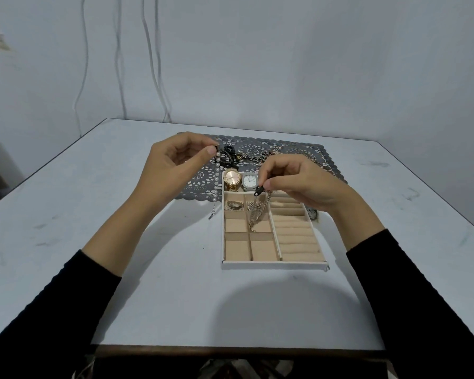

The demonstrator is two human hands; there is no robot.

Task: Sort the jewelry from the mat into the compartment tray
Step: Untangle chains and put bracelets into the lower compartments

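Your left hand (173, 162) pinches the pearl strand (216, 179) hanging over the mat (197, 184); your right hand (307, 184) pinches a chain (254, 216) dangling over the tray (274, 265). Lower the chain slowly so it coils inside one square compartment

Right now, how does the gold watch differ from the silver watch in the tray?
The gold watch has a round case and a pinkish dial; the silver watch has a more angular case and a white dial. The gold watch lies on the left, the silver watch on the right, nearer the chain that the right hand pinches. Both lie face up, side by side, in the far compartment of the tray.
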